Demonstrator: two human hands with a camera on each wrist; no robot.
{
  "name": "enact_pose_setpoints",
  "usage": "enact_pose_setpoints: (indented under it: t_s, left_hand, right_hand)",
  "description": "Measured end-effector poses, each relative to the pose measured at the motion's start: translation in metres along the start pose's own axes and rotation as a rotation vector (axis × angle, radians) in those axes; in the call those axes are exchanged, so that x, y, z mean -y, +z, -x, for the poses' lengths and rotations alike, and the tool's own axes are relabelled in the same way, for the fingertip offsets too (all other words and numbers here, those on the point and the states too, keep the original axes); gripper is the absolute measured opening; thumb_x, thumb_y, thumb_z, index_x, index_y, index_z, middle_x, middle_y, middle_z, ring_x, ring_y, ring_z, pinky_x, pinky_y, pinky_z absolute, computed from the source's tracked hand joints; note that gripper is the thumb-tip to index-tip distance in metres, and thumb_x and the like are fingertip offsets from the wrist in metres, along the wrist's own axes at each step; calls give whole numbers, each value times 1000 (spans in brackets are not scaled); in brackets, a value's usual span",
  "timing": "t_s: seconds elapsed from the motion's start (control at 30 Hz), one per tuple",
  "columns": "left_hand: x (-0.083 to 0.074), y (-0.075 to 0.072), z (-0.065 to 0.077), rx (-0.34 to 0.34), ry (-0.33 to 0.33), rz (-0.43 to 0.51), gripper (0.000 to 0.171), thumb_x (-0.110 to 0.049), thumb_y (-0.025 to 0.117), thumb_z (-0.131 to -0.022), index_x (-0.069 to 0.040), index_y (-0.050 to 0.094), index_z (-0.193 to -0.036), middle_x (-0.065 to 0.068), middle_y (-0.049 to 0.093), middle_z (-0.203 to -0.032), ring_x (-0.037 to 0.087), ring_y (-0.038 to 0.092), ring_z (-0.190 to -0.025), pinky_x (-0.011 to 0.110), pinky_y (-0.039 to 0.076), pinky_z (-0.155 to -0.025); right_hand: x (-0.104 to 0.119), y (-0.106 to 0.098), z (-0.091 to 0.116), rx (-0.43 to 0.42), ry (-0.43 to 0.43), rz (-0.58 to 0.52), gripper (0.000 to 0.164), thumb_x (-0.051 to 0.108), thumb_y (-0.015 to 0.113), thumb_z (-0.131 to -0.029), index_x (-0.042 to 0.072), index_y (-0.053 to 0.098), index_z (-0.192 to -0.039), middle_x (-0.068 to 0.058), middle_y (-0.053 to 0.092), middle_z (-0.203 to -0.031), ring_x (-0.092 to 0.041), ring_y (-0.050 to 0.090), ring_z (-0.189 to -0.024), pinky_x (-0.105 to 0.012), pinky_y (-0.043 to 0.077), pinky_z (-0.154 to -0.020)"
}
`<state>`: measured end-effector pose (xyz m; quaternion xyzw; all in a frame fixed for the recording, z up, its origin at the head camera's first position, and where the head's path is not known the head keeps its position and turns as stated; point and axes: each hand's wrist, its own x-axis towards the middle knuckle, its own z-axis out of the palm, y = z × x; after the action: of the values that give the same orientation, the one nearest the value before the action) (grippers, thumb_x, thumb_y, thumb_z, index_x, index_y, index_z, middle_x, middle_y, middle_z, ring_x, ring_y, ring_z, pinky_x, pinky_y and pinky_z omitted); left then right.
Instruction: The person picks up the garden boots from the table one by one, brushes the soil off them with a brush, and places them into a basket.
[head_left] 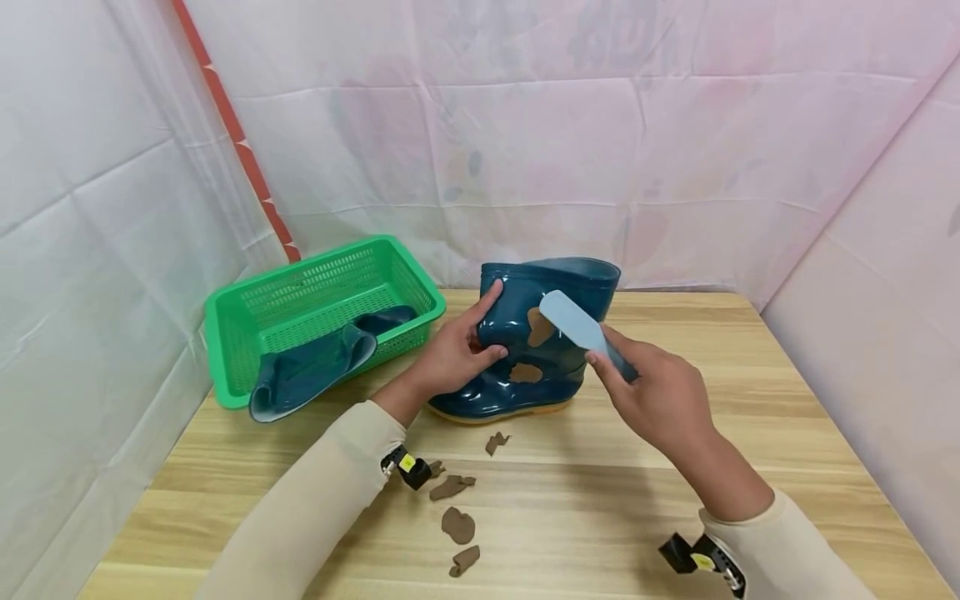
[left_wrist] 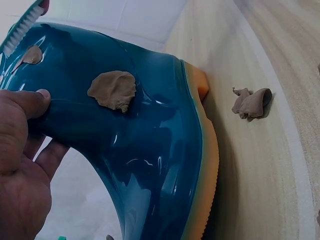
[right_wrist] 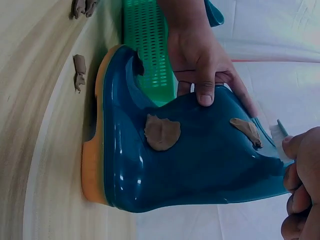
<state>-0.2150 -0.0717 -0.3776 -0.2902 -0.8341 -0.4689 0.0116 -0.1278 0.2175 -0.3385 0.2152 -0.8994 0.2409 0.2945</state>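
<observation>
A dark blue rain boot with an orange-tan sole stands on the wooden table, its toe toward the left. My left hand grips its shaft from the front, thumb on the near side. Two brown clay-like patches stick to the boot: a lower patch near the ankle and an upper patch on the shaft. In my right hand is a light blue brush with white bristles, held by its handle. The bristles face the shaft, close beside the upper patch.
To the left stands a green perforated basket with a second blue boot lying over its near rim. Several brown clay-like scraps lie on the table in front of the boot. White cloth hangs behind and at both sides.
</observation>
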Motion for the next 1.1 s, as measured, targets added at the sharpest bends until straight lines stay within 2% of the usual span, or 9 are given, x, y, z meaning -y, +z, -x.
enact_pose_setpoints:
  t_s: [0.1, 0.2, 0.33, 0.5, 0.73, 0.87, 1.03, 1.1]
  left_hand:
    - [1, 0, 0, -2, 0, 22, 93, -18, 74, -97, -44, 13, -164, 3, 40, -56, 21, 46, -50, 33, 43, -54]
    - [1, 1, 1, -12, 9, 35, 94, -17, 74, -97, -43, 13, -164, 2, 41, -56, 21, 47, -51, 33, 44, -54]
    - [0, 2, 3, -22, 26, 44, 93, -14, 73, -98, -42, 14, -164, 2, 41, -55, 20, 47, -50, 33, 45, -54]
    - [-1, 4, 3, -23, 25, 54, 90, -12, 72, -98, -41, 18, -164, 2, 42, -57, 19, 50, -52, 33, 46, -55]
    - [-2, 5, 3, -19, 17, 59, 91, -12, 72, -98, -41, 16, -164, 3, 46, -59, 18, 54, -54, 33, 48, -57]
    - [-1, 5, 4, -28, 8, 65, 93, -12, 72, -98, -42, 14, -164, 3, 43, -58, 19, 51, -52, 33, 47, -55]
    - [-1, 6, 4, -25, -2, 77, 94, -13, 73, -97, -43, 14, -164, 6, 46, -65, 20, 52, -54, 33, 48, -57]
    - [-1, 7, 4, -24, -4, 81, 93, -13, 73, -97, -43, 15, -164, 6, 47, -67, 21, 52, -54, 33, 48, -57]
  right_hand:
    - [1, 1, -2, 33, 32, 11, 47, 16, 80, -90, 3, 69, -133, -12, 70, -76, -14, 48, -50, -31, 30, -42]
    - [2, 3, 0, 90, 59, 18, 46, 19, 78, -93, 4, 68, -135, -10, 70, -76, -11, 40, -48, -30, 28, -42]
    - [4, 5, 6, 140, 73, 12, 46, 21, 76, -95, 5, 67, -137, -15, 75, -88, -9, 38, -48, -30, 29, -43]
    - [5, 5, 14, 117, 65, -4, 45, 20, 78, -93, 7, 68, -136, -12, 76, -89, -8, 41, -50, -28, 30, -44]
    - [5, 8, 21, 27, -42, -9, 48, 15, 82, -86, 3, 70, -132, -7, 73, -78, -7, 43, -51, -25, 29, -43]
    - [5, 13, 23, 80, -10, 13, 47, 18, 81, -88, 4, 70, -132, -8, 75, -83, -4, 37, -49, -25, 28, -43]
    - [4, 17, 30, 135, 33, 23, 46, 20, 80, -90, 6, 70, -133, 0, 68, -69, -2, 32, -48, -25, 27, -43]
    - [3, 18, 33, 147, 36, 17, 45, 20, 80, -91, 6, 70, -132, 5, 60, -62, -2, 31, -47, -24, 27, -43]
